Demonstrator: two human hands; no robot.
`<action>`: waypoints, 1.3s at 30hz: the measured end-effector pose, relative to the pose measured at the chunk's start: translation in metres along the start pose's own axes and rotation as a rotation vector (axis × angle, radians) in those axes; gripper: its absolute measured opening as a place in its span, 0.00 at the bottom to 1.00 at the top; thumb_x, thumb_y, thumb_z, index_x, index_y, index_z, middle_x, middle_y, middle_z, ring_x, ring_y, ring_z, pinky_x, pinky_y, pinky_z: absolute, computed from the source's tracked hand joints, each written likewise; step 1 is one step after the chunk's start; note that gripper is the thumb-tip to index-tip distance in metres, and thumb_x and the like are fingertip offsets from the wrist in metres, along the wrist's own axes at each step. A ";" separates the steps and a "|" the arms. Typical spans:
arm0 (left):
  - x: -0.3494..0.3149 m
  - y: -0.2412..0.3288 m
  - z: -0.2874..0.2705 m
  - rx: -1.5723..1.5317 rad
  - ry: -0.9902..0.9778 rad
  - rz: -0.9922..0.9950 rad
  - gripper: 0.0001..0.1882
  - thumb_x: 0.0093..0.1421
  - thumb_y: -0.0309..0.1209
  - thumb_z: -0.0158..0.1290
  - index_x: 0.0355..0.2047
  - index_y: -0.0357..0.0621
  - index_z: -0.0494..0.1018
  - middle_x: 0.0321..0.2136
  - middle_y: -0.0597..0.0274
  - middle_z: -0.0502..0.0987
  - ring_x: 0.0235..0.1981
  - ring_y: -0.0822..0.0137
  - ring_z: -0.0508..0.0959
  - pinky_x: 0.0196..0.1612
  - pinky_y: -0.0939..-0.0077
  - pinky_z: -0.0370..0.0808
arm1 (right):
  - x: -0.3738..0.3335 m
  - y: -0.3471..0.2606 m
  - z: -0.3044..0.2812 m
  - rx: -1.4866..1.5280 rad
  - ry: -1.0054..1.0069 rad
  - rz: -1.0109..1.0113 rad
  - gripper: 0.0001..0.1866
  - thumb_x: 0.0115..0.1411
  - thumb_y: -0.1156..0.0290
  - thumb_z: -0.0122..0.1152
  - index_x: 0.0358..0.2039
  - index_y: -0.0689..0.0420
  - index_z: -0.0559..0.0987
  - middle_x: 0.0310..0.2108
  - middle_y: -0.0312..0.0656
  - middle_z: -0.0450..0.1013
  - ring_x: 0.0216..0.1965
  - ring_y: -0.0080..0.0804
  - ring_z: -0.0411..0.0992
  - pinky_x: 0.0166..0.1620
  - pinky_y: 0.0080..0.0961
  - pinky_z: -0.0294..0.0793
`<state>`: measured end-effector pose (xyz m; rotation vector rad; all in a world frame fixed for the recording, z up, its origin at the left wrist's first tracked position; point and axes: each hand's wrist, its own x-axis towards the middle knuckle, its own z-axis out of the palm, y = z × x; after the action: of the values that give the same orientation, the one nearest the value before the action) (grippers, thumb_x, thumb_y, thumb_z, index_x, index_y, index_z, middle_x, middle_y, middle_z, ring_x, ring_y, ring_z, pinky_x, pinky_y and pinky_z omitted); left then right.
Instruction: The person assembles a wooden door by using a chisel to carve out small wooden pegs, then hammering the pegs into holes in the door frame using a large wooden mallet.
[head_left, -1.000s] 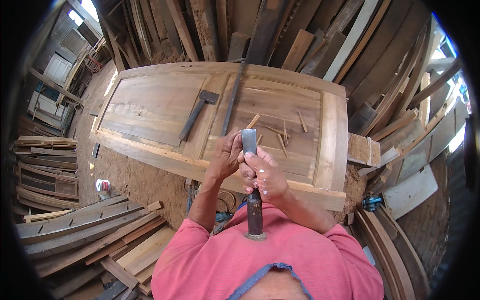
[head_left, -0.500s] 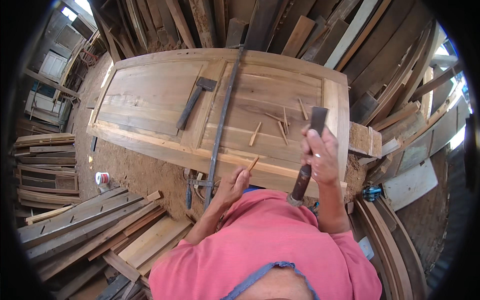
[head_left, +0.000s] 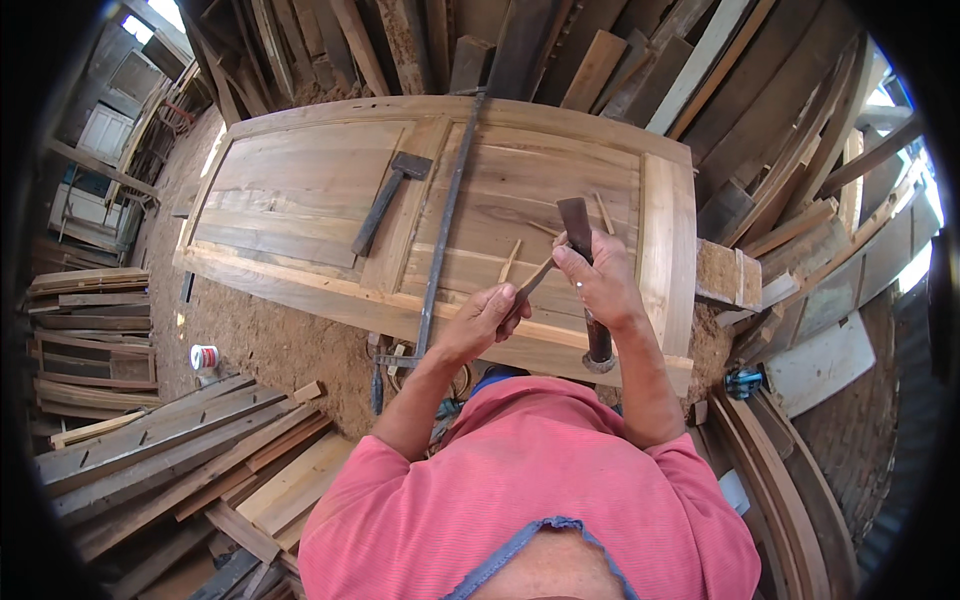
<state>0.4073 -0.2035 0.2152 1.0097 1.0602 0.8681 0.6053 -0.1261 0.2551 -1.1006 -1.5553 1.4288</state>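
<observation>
My right hand [head_left: 608, 287] is closed around a chisel [head_left: 575, 222], its broad dark blade pointing away from me and its round handle coming out below the fist. Between the fingers of my left hand [head_left: 480, 322] is a thin wooden peg [head_left: 536, 279], slanting up toward the chisel; whether they touch I cannot tell. Both hands are over the near side of a panelled wooden door [head_left: 300, 185]. Loose pegs [head_left: 511, 261] lie on its right panel, partly hidden by my hands. A hammer [head_left: 385, 208] rests on the door's middle, left of a long bar clamp [head_left: 455, 200].
Stacked boards [head_left: 170, 450] fill the lower left, and planks [head_left: 600, 75] lean along the far side. A small white tub [head_left: 204, 357] stands left of the door. At the right are a wooden block [head_left: 729, 277] and a blue tool [head_left: 743, 384].
My right hand has moved left with the chisel, closer to my left hand. My left hand has risen slightly to the right, and the peg now reaches toward the blade.
</observation>
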 end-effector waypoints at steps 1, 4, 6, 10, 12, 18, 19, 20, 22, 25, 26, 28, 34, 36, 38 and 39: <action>0.000 0.000 0.001 0.085 0.033 0.056 0.25 0.71 0.49 0.36 0.31 0.42 0.72 0.16 0.72 0.64 0.18 0.80 0.62 0.23 0.85 0.60 | 0.002 -0.002 0.001 -0.006 -0.001 0.005 0.10 0.63 0.65 0.58 0.32 0.60 0.74 0.25 0.32 0.66 0.29 0.21 0.63 0.36 0.24 0.66; 0.004 -0.004 0.004 0.181 0.130 0.159 0.24 0.71 0.48 0.37 0.29 0.42 0.71 0.16 0.71 0.63 0.17 0.79 0.61 0.22 0.84 0.59 | 0.008 -0.003 0.007 0.032 0.020 0.038 0.10 0.64 0.65 0.56 0.36 0.59 0.74 0.23 0.30 0.67 0.24 0.16 0.62 0.27 0.19 0.63; 0.008 -0.011 0.002 0.030 0.192 0.144 0.23 0.70 0.47 0.38 0.29 0.42 0.70 0.16 0.71 0.63 0.17 0.79 0.61 0.21 0.83 0.58 | 0.011 -0.005 0.014 0.206 0.078 0.070 0.10 0.66 0.65 0.53 0.40 0.59 0.73 0.23 0.31 0.68 0.21 0.15 0.63 0.23 0.18 0.64; 0.032 -0.011 -0.010 -0.469 0.181 0.112 0.21 0.70 0.45 0.38 0.29 0.42 0.69 0.18 0.69 0.64 0.19 0.75 0.63 0.23 0.80 0.61 | 0.005 -0.005 0.042 0.767 0.142 0.112 0.11 0.69 0.66 0.45 0.44 0.60 0.68 0.25 0.38 0.71 0.18 0.20 0.67 0.21 0.19 0.68; 0.044 -0.010 -0.020 -0.458 0.162 0.136 0.20 0.70 0.44 0.39 0.31 0.41 0.69 0.19 0.67 0.66 0.20 0.73 0.65 0.25 0.78 0.64 | 0.000 -0.006 0.057 0.993 0.034 0.177 0.10 0.69 0.66 0.44 0.42 0.59 0.68 0.25 0.39 0.73 0.15 0.22 0.67 0.19 0.21 0.70; 0.038 0.009 -0.023 -0.023 0.325 0.421 0.16 0.69 0.40 0.42 0.36 0.40 0.72 0.25 0.66 0.68 0.29 0.75 0.68 0.33 0.78 0.67 | -0.026 -0.017 0.089 1.061 -0.259 0.429 0.10 0.69 0.63 0.47 0.42 0.57 0.69 0.21 0.33 0.66 0.14 0.17 0.59 0.19 0.18 0.66; 0.034 0.013 -0.021 -0.018 0.313 0.361 0.17 0.70 0.42 0.41 0.34 0.41 0.71 0.24 0.68 0.67 0.27 0.76 0.67 0.31 0.80 0.66 | -0.029 -0.019 0.088 1.006 -0.236 0.409 0.10 0.69 0.63 0.47 0.42 0.57 0.69 0.21 0.32 0.65 0.14 0.17 0.59 0.19 0.18 0.66; 0.029 0.018 -0.019 -0.010 0.299 0.304 0.19 0.70 0.44 0.40 0.32 0.42 0.71 0.22 0.71 0.66 0.25 0.76 0.66 0.29 0.81 0.64 | -0.031 -0.023 0.087 0.950 -0.214 0.389 0.11 0.69 0.63 0.47 0.41 0.57 0.69 0.21 0.32 0.64 0.14 0.16 0.58 0.19 0.18 0.66; 0.014 0.013 -0.019 0.039 0.152 0.268 0.21 0.70 0.47 0.39 0.29 0.44 0.69 0.19 0.73 0.63 0.23 0.77 0.63 0.26 0.82 0.61 | -0.036 -0.027 0.079 0.872 -0.120 0.271 0.10 0.69 0.62 0.46 0.39 0.56 0.69 0.20 0.32 0.63 0.14 0.16 0.57 0.19 0.18 0.65; -0.027 -0.021 -0.005 0.011 0.024 0.138 0.22 0.70 0.48 0.39 0.24 0.47 0.65 0.17 0.74 0.59 0.19 0.80 0.59 0.22 0.82 0.56 | -0.051 -0.044 0.044 0.797 -0.023 0.038 0.09 0.69 0.64 0.46 0.39 0.56 0.68 0.20 0.32 0.62 0.14 0.16 0.57 0.18 0.17 0.64; -0.032 -0.044 -0.010 -0.167 0.059 0.049 0.22 0.70 0.49 0.41 0.25 0.47 0.66 0.15 0.74 0.58 0.16 0.79 0.57 0.20 0.82 0.56 | -0.051 -0.040 0.041 0.820 0.018 0.087 0.09 0.69 0.64 0.46 0.40 0.56 0.68 0.20 0.32 0.62 0.14 0.16 0.57 0.19 0.17 0.64; -0.025 -0.039 -0.009 -0.485 0.099 0.035 0.21 0.69 0.49 0.42 0.27 0.46 0.67 0.14 0.74 0.58 0.15 0.79 0.57 0.19 0.83 0.55 | -0.045 -0.027 0.032 0.847 0.107 0.198 0.08 0.69 0.65 0.46 0.40 0.56 0.68 0.21 0.32 0.62 0.15 0.16 0.57 0.20 0.17 0.63; 0.036 0.016 -0.001 -0.601 0.259 0.125 0.20 0.67 0.51 0.45 0.33 0.47 0.68 0.12 0.75 0.60 0.11 0.80 0.58 0.15 0.83 0.55 | -0.017 -0.019 0.057 1.052 -0.130 0.354 0.08 0.68 0.65 0.47 0.42 0.56 0.68 0.24 0.32 0.64 0.18 0.17 0.59 0.23 0.20 0.65; 0.046 0.041 0.006 -0.464 0.304 0.123 0.20 0.67 0.52 0.45 0.30 0.48 0.68 0.12 0.75 0.61 0.11 0.79 0.59 0.16 0.83 0.58 | -0.015 -0.024 0.065 1.079 -0.194 0.383 0.08 0.68 0.65 0.47 0.41 0.56 0.69 0.23 0.31 0.64 0.17 0.17 0.59 0.22 0.20 0.65; 0.055 0.030 -0.019 -0.434 0.267 0.131 0.20 0.67 0.52 0.45 0.28 0.50 0.69 0.13 0.74 0.64 0.12 0.79 0.62 0.16 0.83 0.59 | -0.020 -0.027 0.075 1.061 -0.243 0.406 0.09 0.68 0.65 0.47 0.41 0.56 0.69 0.23 0.31 0.65 0.16 0.17 0.59 0.21 0.20 0.65; 0.057 0.034 -0.022 -0.422 0.242 0.127 0.20 0.67 0.52 0.45 0.27 0.50 0.69 0.13 0.73 0.66 0.12 0.80 0.64 0.15 0.84 0.60 | -0.022 -0.026 0.078 1.051 -0.257 0.421 0.09 0.68 0.64 0.47 0.41 0.56 0.70 0.23 0.31 0.65 0.16 0.17 0.59 0.21 0.20 0.65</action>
<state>0.3984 -0.1356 0.2277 0.6308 0.9633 1.2808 0.5382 -0.1747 0.2733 -0.5929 -0.4950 2.3250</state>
